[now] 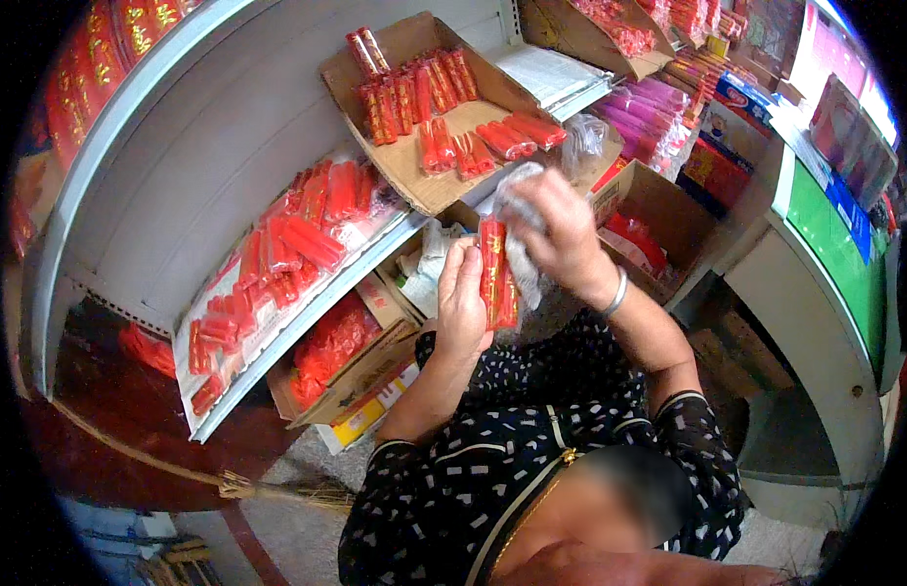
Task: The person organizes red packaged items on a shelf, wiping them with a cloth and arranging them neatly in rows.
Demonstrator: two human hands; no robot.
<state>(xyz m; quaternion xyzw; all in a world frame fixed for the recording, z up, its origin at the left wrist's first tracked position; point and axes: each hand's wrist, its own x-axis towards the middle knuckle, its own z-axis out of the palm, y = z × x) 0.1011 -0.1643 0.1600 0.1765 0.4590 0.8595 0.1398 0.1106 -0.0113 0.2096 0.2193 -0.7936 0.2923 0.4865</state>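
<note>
My left hand [460, 297] grips a plastic-wrapped pack of red candles [493, 271] with gold writing, held upright in front of my chest. A crumpled greyish-white cloth [525, 267] is bunched in my right hand [563, 227] and hangs down along the pack's right side. Just beyond my hands, an open cardboard box [490, 113] tilts on the shelf, with several similar red packs [402, 106] standing and lying inside it. More red packs [277, 249] lie in a loose heap on the paper-lined shelf [259, 351] to the left.
Below the shelf, a cardboard box [384, 351] holds red plastic bags [332, 348]. Another open carton [647, 194] stands right of my right arm. A green-topped counter [827, 242] curves along the right. A straw broom [277, 492] lies low on the left. Purple packs [644, 117] are stacked farther back.
</note>
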